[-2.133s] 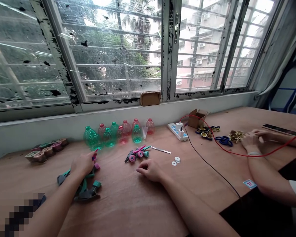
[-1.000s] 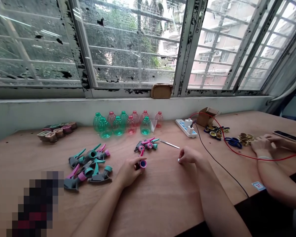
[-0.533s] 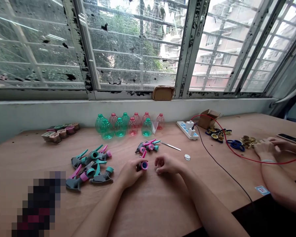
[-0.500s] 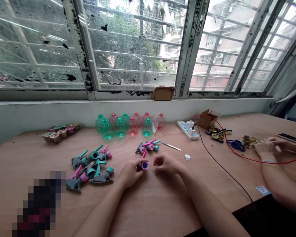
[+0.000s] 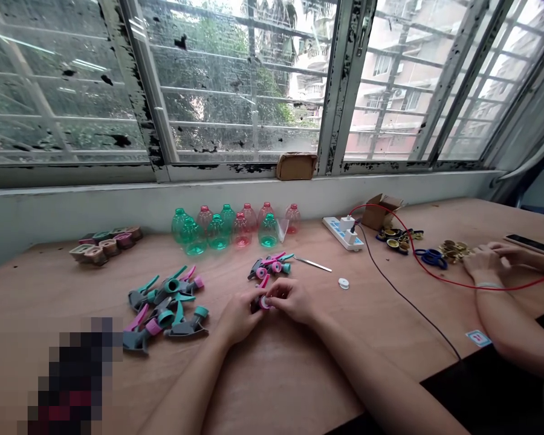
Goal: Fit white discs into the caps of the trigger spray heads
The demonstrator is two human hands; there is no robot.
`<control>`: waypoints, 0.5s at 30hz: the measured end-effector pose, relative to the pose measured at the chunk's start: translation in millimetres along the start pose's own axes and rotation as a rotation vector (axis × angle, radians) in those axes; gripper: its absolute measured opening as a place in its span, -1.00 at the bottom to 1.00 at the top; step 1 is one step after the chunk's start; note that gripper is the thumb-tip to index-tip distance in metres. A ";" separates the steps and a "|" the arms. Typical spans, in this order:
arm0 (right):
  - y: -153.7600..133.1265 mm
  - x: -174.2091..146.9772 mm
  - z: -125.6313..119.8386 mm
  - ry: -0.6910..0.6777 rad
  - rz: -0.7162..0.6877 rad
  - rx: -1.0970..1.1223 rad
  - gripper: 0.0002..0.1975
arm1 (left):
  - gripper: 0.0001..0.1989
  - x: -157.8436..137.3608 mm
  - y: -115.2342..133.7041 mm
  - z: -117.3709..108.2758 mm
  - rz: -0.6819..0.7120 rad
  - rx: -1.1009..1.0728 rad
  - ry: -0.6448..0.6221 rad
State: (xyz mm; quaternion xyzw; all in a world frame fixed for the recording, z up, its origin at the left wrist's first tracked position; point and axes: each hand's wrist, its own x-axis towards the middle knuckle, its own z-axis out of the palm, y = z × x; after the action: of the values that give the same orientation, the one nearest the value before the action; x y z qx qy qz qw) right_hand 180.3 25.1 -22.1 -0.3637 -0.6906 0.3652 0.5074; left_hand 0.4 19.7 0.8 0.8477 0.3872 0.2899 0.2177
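Observation:
My left hand (image 5: 241, 315) is closed round a grey spray trigger head (image 5: 263, 283) with a pink lever and pink collar. The collar's open end faces me. At that opening, my right hand (image 5: 295, 301) pinches a small white round piece (image 5: 265, 301) between thumb and fingers. How far the piece sits inside the collar is hidden by the fingertips. Just beyond my hands lies a small group of pink and teal trigger heads (image 5: 272, 267). A larger pile of grey trigger heads (image 5: 170, 287) with teal and pink parts is to the left.
Green and red bottles (image 5: 218, 235) stand along the wall. A metal strip (image 5: 315, 264) and white disc (image 5: 343, 283) lie right of centre. Further right are a power strip (image 5: 342, 232), cables, blue scissors (image 5: 431, 258) and another person's hands (image 5: 485, 263). Small boxes (image 5: 104, 244) sit at left.
My right hand has moved left to the collar and brought the white round piece against its opening. My left hand keeps its hold. The view has shifted slightly.

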 end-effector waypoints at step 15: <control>-13.3 -6.3 -6.3 -0.031 -0.287 -0.620 -0.87 | -0.63 -0.6 1.1 2.3 0.050 0.071 0.006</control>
State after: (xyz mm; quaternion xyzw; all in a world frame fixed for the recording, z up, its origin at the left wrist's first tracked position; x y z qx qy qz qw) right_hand 186.1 14.3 -11.8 -0.3943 -0.8203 0.0685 0.4085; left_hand 2.2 18.2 -0.5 0.8634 0.3765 0.2841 0.1789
